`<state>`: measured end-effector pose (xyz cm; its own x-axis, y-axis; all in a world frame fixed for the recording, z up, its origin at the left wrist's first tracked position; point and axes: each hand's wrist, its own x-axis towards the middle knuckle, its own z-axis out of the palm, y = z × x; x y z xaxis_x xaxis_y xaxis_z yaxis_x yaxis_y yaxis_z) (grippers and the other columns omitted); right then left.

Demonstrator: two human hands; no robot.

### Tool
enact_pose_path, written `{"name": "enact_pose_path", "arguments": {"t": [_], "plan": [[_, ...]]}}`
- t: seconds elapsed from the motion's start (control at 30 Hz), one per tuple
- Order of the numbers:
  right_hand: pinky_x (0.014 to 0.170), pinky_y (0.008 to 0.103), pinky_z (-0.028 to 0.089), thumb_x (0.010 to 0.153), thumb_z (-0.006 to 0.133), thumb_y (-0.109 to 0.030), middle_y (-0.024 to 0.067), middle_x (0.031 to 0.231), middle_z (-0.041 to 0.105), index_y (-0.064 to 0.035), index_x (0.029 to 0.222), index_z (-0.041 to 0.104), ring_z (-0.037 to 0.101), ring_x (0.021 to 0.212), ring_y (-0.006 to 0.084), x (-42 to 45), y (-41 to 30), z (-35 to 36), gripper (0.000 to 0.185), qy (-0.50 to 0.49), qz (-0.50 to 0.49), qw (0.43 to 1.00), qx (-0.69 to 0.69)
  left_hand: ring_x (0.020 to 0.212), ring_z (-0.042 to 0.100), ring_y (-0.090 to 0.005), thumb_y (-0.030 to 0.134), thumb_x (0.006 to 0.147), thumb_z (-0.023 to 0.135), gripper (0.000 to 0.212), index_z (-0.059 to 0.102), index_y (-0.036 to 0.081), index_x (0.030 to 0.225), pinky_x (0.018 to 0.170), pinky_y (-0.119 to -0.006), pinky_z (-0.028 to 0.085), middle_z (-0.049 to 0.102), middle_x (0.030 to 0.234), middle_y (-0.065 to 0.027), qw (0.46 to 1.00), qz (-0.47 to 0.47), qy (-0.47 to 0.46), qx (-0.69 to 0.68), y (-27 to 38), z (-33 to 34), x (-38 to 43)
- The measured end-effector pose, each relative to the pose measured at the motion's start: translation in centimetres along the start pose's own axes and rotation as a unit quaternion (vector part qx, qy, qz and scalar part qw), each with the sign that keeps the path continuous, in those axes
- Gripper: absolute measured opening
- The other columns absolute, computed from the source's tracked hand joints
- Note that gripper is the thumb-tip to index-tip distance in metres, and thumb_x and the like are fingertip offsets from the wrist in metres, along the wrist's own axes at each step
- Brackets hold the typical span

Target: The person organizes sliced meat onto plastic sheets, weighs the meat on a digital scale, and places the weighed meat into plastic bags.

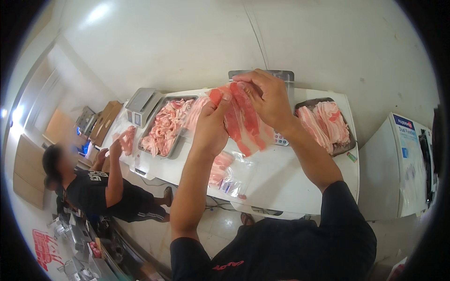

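Note:
My left hand (214,123) and my right hand (269,98) hold thin raw meat slices (242,119) up over the white table (270,175). The slices hang between my hands, pinched at their upper edge by thumbs and fingers. Behind them is a digital scale (281,138), mostly hidden. More sliced meat (197,114) lies left of my left hand, partly covered by clear plastic. Below my hands, a clear plastic bag (240,172) lies on the table beside or around meat slices (221,165); which of the two I cannot tell.
A metal tray of loose meat slices (165,126) and a second scale (140,105) stand left. A dark tray (346,149) with stacked slices is at the right. A co-worker (105,189) handles meat at the table's left end. A white appliance (379,168) stands beyond the right edge.

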<state>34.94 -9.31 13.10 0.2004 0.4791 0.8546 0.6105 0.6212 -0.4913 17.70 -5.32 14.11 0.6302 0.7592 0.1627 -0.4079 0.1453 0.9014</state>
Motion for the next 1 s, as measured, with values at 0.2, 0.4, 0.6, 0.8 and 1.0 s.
{"name": "enact_pose_path", "arguments": {"t": [0.2,0.4,0.6,0.8,1.0], "plan": [[0.072,0.0364,0.054,0.094,0.075,-0.008,0.0082,0.1,0.068,-0.0044,0.112,0.076,0.069,0.084,0.0235,-2.1,1.0,-1.8,0.018,0.054,0.027,0.998,0.02,0.099,0.067,-0.0108,0.016,0.107,0.065,0.023,0.069,-0.003,0.118,0.087,-0.029,0.053,0.072,0.108,-0.0061,0.991,0.039,-0.024,0.129,-2.1,1.4,0.7],[0.1,0.0392,0.05,0.106,0.065,-0.032,0.007,0.119,0.064,-0.0103,0.142,0.059,0.063,0.112,0.0236,-7.8,4.5,-4.6,0.043,0.068,0.35,0.639,0.681,0.1,0.067,-0.0115,0.016,0.106,0.066,0.022,0.069,-0.003,0.118,0.089,-0.029,0.054,0.072,0.109,-0.0064,0.999,-0.028,0.003,0.024,-2.3,5.1,0.3],[0.114,0.0419,0.045,0.109,0.049,-0.051,0.0147,0.143,0.054,-0.0075,0.156,0.044,0.056,0.131,0.0299,-14.2,3.1,1.4,0.064,0.155,0.332,0.456,0.811,0.103,0.069,-0.0166,0.013,0.104,0.066,0.023,0.071,-0.002,0.121,0.091,-0.029,0.054,0.072,0.114,-0.0084,0.987,-0.069,0.066,0.125,-7.0,2.7,1.5],[0.12,0.045,0.043,0.108,0.039,-0.063,0.0205,0.164,0.042,-0.0057,0.165,0.032,0.049,0.145,0.0346,-22.2,3.2,1.0,0.081,0.116,0.422,0.362,0.823,0.095,0.069,-0.0182,0.013,0.101,0.066,0.026,0.074,0.001,0.123,0.085,-0.033,0.054,0.074,0.11,-0.0115,0.85,0.051,0.04,0.523,-12.6,-6.3,-0.8],[0.124,0.0507,0.038,0.108,0.033,-0.069,0.0203,0.17,0.031,-0.0057,0.168,0.025,0.039,0.153,0.0376,-32.5,5.6,-3.1,0.088,0.084,0.487,0.366,0.788,0.087,0.07,-0.0279,0.027,0.097,0.073,0.031,0.073,0.001,0.114,0.081,-0.037,0.055,0.068,0.09,-0.0123,0.815,-0.053,0.107,0.567,-16.0,-11.0,-8.1]]}}
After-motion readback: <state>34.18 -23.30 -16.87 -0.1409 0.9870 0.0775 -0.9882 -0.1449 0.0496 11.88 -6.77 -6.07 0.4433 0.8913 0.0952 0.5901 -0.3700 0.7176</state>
